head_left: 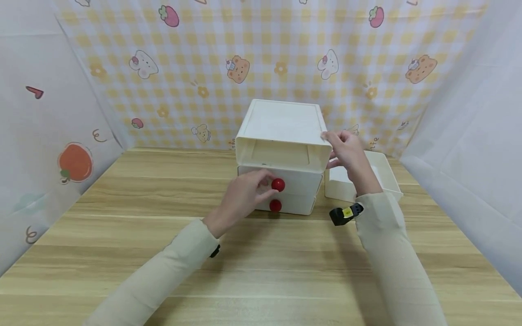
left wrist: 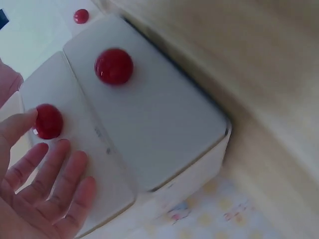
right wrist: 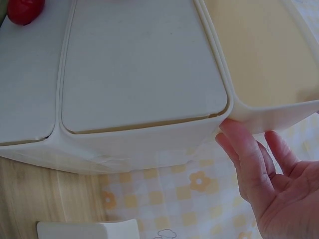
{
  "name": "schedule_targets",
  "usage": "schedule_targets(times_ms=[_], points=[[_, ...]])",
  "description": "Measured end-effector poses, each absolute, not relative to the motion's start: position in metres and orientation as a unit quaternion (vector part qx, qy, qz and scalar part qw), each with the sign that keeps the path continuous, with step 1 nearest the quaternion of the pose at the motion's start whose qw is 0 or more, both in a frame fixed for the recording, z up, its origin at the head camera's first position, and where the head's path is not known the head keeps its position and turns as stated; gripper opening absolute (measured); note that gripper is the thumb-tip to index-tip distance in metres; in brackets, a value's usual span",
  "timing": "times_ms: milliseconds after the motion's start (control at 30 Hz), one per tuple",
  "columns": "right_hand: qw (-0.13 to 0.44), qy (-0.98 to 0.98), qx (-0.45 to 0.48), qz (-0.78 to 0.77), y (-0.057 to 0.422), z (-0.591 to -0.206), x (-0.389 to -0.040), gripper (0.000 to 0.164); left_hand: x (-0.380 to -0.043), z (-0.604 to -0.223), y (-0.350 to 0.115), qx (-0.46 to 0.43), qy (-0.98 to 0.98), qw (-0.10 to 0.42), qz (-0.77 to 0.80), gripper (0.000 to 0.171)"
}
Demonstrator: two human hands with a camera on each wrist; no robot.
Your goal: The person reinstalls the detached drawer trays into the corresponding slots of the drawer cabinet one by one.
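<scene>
A white drawer unit (head_left: 287,120) stands on the table, its top compartment without a drawer. Below sit the middle drawer (left wrist: 79,159) and the bottom drawer (left wrist: 164,124), both pushed in, each with a round red knob. My left hand (head_left: 240,192) is at the middle knob (head_left: 278,184). In the left wrist view its thumb touches this knob, while the other fingers extend beside it. My right hand (head_left: 350,156) touches the right side of the unit near the top compartment (right wrist: 264,55), fingers mostly straight. The bottom knob (left wrist: 114,66) is untouched.
An open white drawer (head_left: 385,172) lies on the table right of the unit, behind my right forearm. A red knob (left wrist: 81,16) shows on it in the left wrist view. The patterned cloth (head_left: 281,45) hangs close behind the unit. The wooden table (head_left: 163,253) extends in front.
</scene>
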State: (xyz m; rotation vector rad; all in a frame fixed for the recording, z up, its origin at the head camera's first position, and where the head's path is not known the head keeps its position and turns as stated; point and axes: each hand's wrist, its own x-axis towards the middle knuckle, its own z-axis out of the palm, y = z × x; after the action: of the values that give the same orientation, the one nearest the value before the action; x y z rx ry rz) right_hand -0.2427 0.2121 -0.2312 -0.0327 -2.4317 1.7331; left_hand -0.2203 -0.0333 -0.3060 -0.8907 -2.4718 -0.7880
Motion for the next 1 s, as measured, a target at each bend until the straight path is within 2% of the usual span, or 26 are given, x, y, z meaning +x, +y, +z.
schedule_targets(times_ms=[233, 367, 467, 600, 900, 1000], points=[[0.077, -0.812, -0.008, 0.578, 0.211, -0.230, -0.243, 0.032, -0.213, -0.272, -0.041, -0.372, -0.820, 0.331, -0.282, 0.020], [0.076, -0.811, -0.006, 0.580, 0.211, -0.230, -0.243, 0.032, -0.216, -0.241, -0.049, -0.364, -0.794, 0.372, -0.314, 0.015], [0.074, -0.810, -0.007, 0.582, 0.211, -0.231, -0.242, 0.032, -0.225, -0.223, -0.055, -0.326, -0.802, 0.375, -0.331, 0.017], [0.076, -0.809, -0.007, 0.582, 0.212, -0.232, -0.242, 0.032, -0.244, -0.209, -0.062, -0.260, -0.835, 0.315, -0.368, 0.021], [0.082, -0.809, -0.007, 0.582, 0.213, -0.232, -0.243, 0.032, -0.282, -0.200, -0.069, -0.127, -0.869, 0.057, -0.474, 0.045], [0.078, -0.808, -0.009, 0.584, 0.213, -0.232, -0.242, 0.032, -0.290, -0.204, -0.070, -0.105, -0.848, -0.008, -0.520, 0.051]])
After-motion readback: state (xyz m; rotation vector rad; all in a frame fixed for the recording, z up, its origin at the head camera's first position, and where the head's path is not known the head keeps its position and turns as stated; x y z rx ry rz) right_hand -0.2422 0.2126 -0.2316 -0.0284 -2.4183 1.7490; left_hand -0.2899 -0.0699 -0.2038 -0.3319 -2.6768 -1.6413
